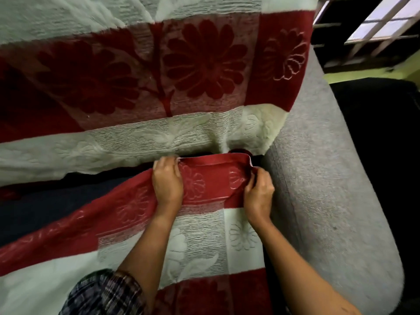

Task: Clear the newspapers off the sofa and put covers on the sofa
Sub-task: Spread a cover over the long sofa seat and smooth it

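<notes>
Red and cream plush fabric fills most of the view: a seat cover (200,235) lies across the sofa seat, banded in deep red and pale cream with raised daisy and leaf patterns. Its far edge is turned back on itself in a red fold that sits near the crease where the seat meets the backrest. The left hand (167,183) lies knuckles up on the left end of this fold, its fingers curled down over the hem and gripping it. The right hand (259,192) holds the right end of the fold, just beside the grey armrest (329,178), with fingers and thumb bent and pinching the bunched corner of the cloth. Between the two hands the folded strip is drawn fairly taut, a daisy outline showing on it. To the left the cover slants away from the backrest, leaving a wedge of dark navy seat cushion (45,201) bare. A matching back cover (136,76) hangs down over the backrest, with large red flowers on a stem above a cream band, its lower edge loose just above the hands. A plaid sleeve (102,294) shows on the left arm, and a barred window (375,21) stands at the upper right.
</notes>
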Tool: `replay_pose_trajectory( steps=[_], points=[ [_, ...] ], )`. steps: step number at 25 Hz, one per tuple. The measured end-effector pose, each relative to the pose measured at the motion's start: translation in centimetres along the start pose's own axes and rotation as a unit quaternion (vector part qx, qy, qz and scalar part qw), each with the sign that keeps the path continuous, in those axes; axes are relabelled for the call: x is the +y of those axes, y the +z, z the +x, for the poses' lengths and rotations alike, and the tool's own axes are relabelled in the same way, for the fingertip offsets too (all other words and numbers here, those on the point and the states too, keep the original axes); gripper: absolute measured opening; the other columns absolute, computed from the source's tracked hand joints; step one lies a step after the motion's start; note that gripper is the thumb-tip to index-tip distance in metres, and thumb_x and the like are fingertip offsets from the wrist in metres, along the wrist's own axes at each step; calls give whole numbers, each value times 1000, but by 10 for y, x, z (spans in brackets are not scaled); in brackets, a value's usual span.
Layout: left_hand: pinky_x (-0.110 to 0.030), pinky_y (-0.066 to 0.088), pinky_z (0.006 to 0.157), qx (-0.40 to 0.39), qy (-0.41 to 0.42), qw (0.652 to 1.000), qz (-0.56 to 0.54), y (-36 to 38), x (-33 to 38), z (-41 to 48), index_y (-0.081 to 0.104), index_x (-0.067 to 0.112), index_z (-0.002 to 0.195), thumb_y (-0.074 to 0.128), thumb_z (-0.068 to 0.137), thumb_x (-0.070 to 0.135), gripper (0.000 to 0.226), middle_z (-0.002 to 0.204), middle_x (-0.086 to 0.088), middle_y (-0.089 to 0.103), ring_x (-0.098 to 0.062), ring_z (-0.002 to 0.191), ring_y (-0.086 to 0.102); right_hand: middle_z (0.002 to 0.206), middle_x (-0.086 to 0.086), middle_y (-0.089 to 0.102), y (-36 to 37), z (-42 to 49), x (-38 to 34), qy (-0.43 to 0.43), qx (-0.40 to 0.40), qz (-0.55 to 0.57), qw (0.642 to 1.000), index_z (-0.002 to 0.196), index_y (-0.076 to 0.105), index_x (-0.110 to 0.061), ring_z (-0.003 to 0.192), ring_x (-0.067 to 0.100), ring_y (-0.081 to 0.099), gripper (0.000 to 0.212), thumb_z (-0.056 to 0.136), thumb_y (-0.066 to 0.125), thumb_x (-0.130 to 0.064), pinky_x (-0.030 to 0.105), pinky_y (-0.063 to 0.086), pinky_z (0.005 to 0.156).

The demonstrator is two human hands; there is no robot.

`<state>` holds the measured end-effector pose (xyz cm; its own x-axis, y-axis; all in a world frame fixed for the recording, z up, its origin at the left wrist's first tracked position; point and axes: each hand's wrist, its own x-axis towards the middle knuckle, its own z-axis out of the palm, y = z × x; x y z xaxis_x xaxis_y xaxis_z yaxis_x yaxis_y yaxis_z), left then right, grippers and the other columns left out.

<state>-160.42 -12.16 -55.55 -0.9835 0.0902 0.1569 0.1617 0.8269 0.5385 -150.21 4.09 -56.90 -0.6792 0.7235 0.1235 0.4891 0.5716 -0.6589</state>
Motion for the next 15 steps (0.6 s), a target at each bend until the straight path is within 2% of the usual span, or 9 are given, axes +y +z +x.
replay_pose_trajectory(
  steps=[3,5,7,9,11,13,15],
  points=[
    [-32,32,70,-11,-4,1000,6,24,-18,8,64,-9,84,56,84,-6,9,78,-25,63,-38,74,57,89,25,60,26,13,5,10,-24,4,1000,100,59,11,80,38,59,17,86,50,8,28,38,73],
    [-35,37,78,-53,-19,998,13,41,-35,3,64,-9,93,53,87,-4,13,88,-26,63,-40,84,57,106,25,58,41,14,16,47,-91,-11,995,115,54,9,98,37,57,28,89,47,4,28,40,85],
    [-37,40,84,-85,-45,995,6,55,-47,-4,63,-7,103,51,88,-4,19,99,-25,61,-40,94,55,132,22,47,53,12,27,67,-162,-31,984,134,41,5,122,33,47,45,90,46,1,23,32,102],
    [-36,44,90,-89,-58,994,-6,62,-51,-15,60,-5,112,52,88,-2,25,112,-24,58,-37,104,55,145,20,34,57,5,29,46,-184,-40,981,140,34,1,133,31,36,52,90,48,1,22,21,109],
    [-39,48,88,-87,-25,996,-1,68,-49,-34,62,-5,109,53,89,5,24,115,-23,59,-37,104,58,144,22,35,60,-8,27,-12,-164,-45,985,137,40,2,131,36,38,53,86,53,4,34,27,110],
    [-44,50,87,-102,9,994,27,73,-46,-55,64,-2,106,46,90,19,31,116,-21,61,-36,103,61,136,23,43,67,-23,21,-65,-157,-55,984,131,45,3,123,37,48,51,81,56,2,42,40,103],
    [-47,37,103,-139,8,988,70,81,-49,-68,58,4,121,37,92,32,46,133,-18,52,-34,122,51,137,22,44,79,-31,19,-79,-182,-74,977,131,46,-1,123,36,49,44,88,47,-13,47,46,98]
  ],
)
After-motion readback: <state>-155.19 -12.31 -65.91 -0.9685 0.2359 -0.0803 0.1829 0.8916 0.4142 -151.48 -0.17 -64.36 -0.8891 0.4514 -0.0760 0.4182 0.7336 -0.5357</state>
